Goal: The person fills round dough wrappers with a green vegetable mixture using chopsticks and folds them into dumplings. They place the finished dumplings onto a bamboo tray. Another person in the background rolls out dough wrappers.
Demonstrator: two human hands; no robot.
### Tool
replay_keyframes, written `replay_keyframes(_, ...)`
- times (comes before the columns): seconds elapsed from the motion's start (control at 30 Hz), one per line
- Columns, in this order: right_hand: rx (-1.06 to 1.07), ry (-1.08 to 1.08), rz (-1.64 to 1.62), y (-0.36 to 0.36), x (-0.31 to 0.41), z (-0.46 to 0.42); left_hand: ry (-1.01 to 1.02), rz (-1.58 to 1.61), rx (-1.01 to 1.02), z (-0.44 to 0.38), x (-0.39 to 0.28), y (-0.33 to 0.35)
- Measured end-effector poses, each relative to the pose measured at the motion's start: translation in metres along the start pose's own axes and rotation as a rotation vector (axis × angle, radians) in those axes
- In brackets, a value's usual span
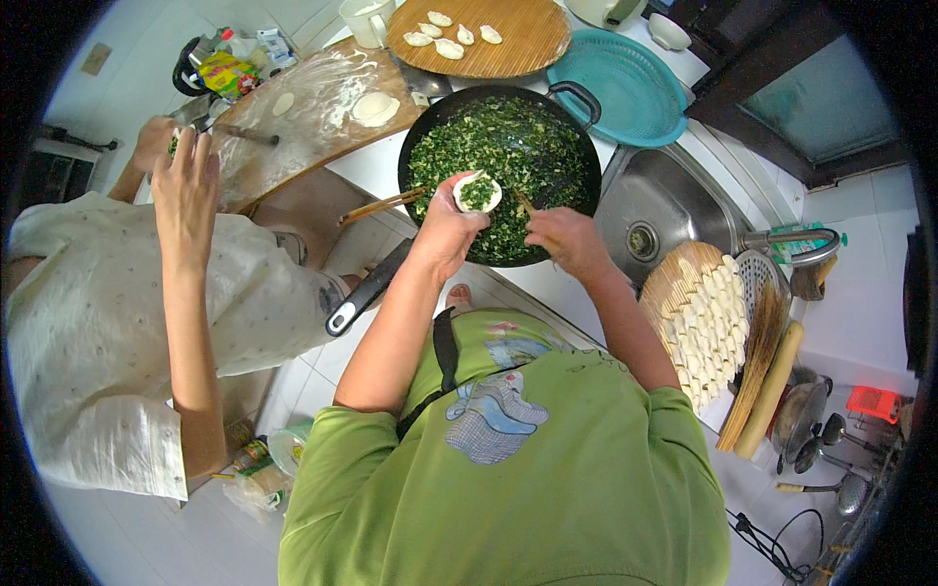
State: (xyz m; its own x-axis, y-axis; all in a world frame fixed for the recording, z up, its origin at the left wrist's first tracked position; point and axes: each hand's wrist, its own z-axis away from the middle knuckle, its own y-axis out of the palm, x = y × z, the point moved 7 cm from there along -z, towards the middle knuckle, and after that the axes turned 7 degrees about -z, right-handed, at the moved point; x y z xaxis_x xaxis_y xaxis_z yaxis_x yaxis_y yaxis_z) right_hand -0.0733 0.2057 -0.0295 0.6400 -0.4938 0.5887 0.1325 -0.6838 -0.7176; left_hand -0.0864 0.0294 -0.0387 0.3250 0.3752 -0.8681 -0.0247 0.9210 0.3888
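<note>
My left hand (451, 223) holds a round dough wrapper (478, 192) with green filling on it, above the near side of a black wok (404, 172). Chopped greens (506, 139) fill the wok. To the right of the wrapper, my right hand (568, 238) grips a thin wooden utensil (523, 201), probably chopsticks, whose tip is at the greens. A pair of wooden chopsticks (381, 206) rests on the wok's left rim. Beyond the wok, several dumplings (448, 48) lie on a bamboo tray (506, 55). Many more dumplings (703, 329) cover a wooden board (689, 258) at the right.
A co-worker (146, 286) at the left holds a filled wrapper beside a floured board (315, 95) bearing dough wrappers (376, 109) and a rolling pin (248, 135). A teal colander (623, 88) and steel sink (674, 190) are to the right. The wok's handle (370, 287) juts towards me.
</note>
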Motion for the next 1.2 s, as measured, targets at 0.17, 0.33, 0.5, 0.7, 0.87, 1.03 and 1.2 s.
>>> replay_keyframes(0.17,0.286,0.012,0.206,0.035,0.009,0.000,0.189,-0.231,-0.055,0.005,-0.014,0.008)
replay_keyframes(0.33,-0.012,0.514,-0.459,0.015,-0.010,-0.009,0.210,-0.247,0.010,0.019,-0.028,0.027)
replay_keyframes(0.5,-0.254,0.501,-1.102,-0.003,0.004,-0.025,0.234,-0.264,0.037,0.025,-0.033,0.037)
replay_keyframes(0.7,-0.328,0.437,-1.128,-0.010,0.013,-0.030,0.282,-0.334,0.025,0.033,-0.038,0.043)
replay_keyframes(0.87,-0.317,0.472,-1.131,-0.009,0.018,-0.032,0.235,-0.283,-0.016,0.030,-0.033,0.037)
replay_keyframes(1.03,-0.344,0.464,-1.292,0.001,0.013,-0.028,0.268,-0.302,-0.051,0.032,-0.034,0.038)
replay_keyframes(1.2,-0.349,0.479,-1.296,0.003,0.013,-0.026,0.285,-0.260,-0.049,0.028,-0.029,0.036)
